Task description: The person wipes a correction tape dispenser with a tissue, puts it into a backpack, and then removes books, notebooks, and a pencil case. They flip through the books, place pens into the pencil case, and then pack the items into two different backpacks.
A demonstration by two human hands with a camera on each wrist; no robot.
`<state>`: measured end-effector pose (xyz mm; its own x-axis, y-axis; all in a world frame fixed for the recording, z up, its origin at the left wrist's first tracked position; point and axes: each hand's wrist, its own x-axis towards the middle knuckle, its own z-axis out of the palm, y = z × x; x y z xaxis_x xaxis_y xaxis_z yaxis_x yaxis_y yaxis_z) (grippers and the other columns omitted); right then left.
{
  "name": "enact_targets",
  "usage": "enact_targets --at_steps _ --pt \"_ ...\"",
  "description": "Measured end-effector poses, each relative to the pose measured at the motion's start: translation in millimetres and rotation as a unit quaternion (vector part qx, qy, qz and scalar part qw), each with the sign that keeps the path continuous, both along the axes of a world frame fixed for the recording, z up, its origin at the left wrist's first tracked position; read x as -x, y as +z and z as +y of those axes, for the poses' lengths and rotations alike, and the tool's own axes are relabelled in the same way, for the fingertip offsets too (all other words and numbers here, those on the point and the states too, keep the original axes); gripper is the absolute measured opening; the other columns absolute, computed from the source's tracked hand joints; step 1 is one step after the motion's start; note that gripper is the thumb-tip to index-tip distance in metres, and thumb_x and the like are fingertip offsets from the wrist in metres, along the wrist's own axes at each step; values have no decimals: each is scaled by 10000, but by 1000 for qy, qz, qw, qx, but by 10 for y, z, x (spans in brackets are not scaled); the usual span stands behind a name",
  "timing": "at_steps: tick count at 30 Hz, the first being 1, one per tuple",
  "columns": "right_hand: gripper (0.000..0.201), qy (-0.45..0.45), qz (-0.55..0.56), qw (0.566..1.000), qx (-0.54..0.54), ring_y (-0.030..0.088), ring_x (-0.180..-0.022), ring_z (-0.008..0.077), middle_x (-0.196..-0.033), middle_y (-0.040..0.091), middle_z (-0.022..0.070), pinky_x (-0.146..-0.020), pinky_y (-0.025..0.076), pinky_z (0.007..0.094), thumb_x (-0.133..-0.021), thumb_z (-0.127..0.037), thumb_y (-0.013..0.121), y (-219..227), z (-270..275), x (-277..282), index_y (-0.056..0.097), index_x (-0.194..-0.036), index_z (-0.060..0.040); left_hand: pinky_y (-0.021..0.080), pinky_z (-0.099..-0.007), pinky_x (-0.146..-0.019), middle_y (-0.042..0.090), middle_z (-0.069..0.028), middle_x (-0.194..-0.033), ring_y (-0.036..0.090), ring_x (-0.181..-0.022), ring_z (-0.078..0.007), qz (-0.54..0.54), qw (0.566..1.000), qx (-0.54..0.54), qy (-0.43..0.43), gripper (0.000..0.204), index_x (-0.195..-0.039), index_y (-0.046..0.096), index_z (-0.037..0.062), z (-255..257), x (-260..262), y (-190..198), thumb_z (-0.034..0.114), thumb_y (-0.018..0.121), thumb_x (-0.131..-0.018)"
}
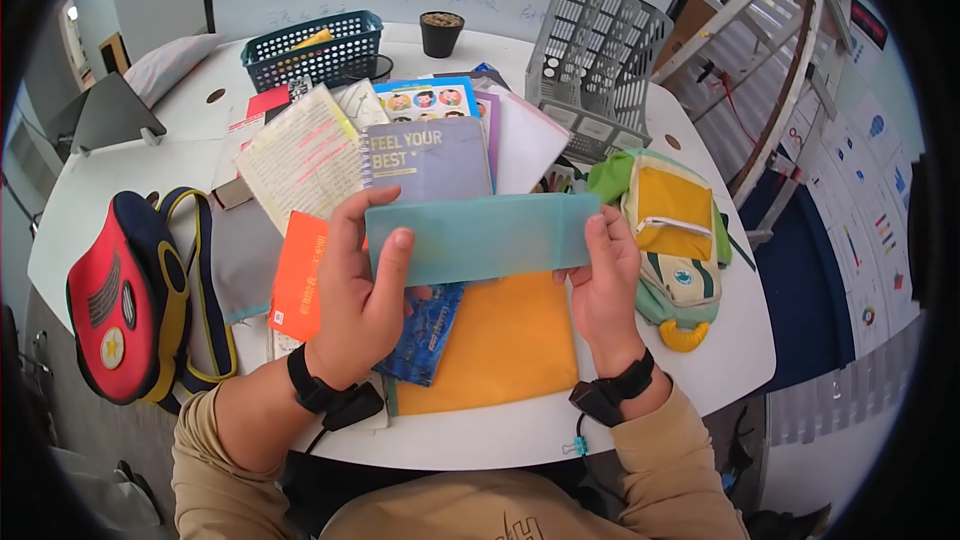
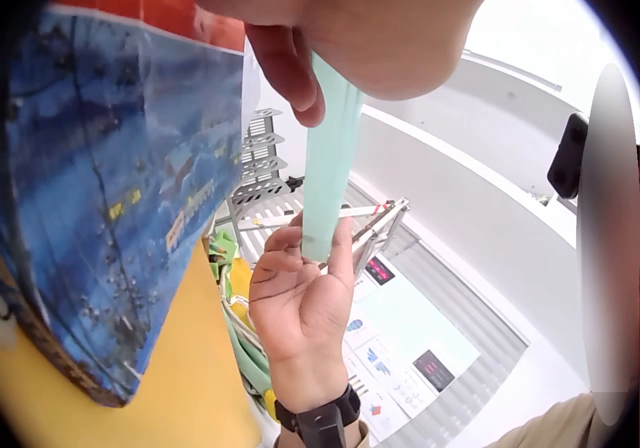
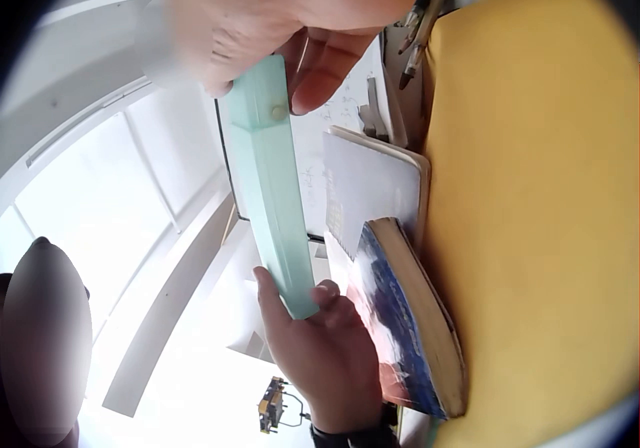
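A translucent teal case (image 1: 480, 238) is held up level above the table, one end in each hand. My left hand (image 1: 365, 290) grips its left end, thumb across the front and fingers behind. On the right end, my right hand (image 1: 606, 280) pinches with the thumb in front. The case (image 2: 333, 158) appears edge-on in the left wrist view, with the right hand (image 2: 305, 313) at its far end. In the right wrist view the case (image 3: 275, 193) slants down to the left hand (image 3: 330, 358). Beneath it lie a yellow folder (image 1: 500, 340) and a blue book (image 1: 430, 335).
Notebooks (image 1: 425, 155) and papers (image 1: 300, 155) are piled behind the case. A red bag (image 1: 115, 310) is at the left, a green-and-yellow backpack (image 1: 675, 240) at the right. Farther back stand a green basket (image 1: 312, 52), a potted plant (image 1: 440, 37) and a grey rack (image 1: 595, 60).
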<state>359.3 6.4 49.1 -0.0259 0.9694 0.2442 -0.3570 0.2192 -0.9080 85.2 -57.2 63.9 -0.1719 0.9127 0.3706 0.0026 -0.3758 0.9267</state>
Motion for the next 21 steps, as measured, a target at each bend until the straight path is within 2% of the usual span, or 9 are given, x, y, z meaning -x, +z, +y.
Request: enact_targets --at_steps 3,6,10,12,13,16,17,20,21 --pt "307 18 -8 1000 5 742 -863 155 -1112 777 60 -651 576 303 -1209 -363 674 -60 21 -17 641 -1298 -71 478 -243 -487 725 -58 -1114 593 -563 -95 -48 998 25 14 405 -1583 492 88 51 94 70 313 547 -1251" --pt "290 15 1 1000 22 723 -821 162 -1062 765 59 -633 551 299 -1220 -371 650 -62 24 -10 659 -1247 -82 472 -250 -467 728 -67 -1111 584 -539 -110 -105 993 -2 44 432 -1580 503 93 188 270 185 368 546 -1249" --pt "279 5 5 999 46 704 -787 155 -1004 752 56 -620 531 300 -1218 -366 657 -47 19 10 664 -1204 -87 549 -277 -609 733 -81 -1098 681 -708 -140 -195 967 -84 137 440 -1476 597 52 409 844 351 403 617 -1211" --pt "275 7 -1 999 44 701 -779 151 -987 748 52 -617 528 296 -1215 -363 662 -56 29 5 664 -1197 -88 570 -290 -692 729 -87 -1137 721 -802 -152 -229 948 -79 208 428 -1439 619 41 456 1274 456 396 630 -1201" --pt "273 8 -3 999 43 699 -774 149 -978 746 50 -616 527 294 -1214 -361 665 -57 29 3 664 -1194 -89 590 -292 -727 738 -106 -1221 785 -874 -191 -215 940 -84 250 417 -1431 619 36 432 1449 497 383 633 -1198" --pt "271 7 -9 999 50 693 -761 143 -950 739 47 -609 520 289 -1212 -357 670 -49 19 13 665 -1172 -89 661 -321 -678 726 -204 -1288 851 -909 -298 -160 918 -59 358 489 -1486 510 -49 440 1968 430 320 636 -1191" --pt "271 12 -9 999 47 691 -756 142 -941 737 47 -607 519 287 -1212 -356 670 -48 26 18 667 -1161 -89 704 -338 -748 720 -268 -1343 865 -983 -351 -145 914 -42 376 540 -1560 444 -111 448 2149 374 247 599 -1187" --pt "276 19 -12 999 47 686 -739 140 -918 730 47 -603 514 284 -1213 -353 670 -50 15 10 670 -1130 -90 720 -360 -780 701 -291 -1411 864 -1012 -376 -166 923 3 347 586 -1610 381 -157 517 2706 89 197 559 -1178" --pt "280 19 -12 999 48 684 -734 139 -913 728 47 -603 513 284 -1213 -352 668 -41 14 13 671 -1119 -89 727 -379 -857 690 -281 -1440 849 -1116 -373 -191 906 25 376 527 -1586 442 -146 539 2726 71 214 514 -1207"
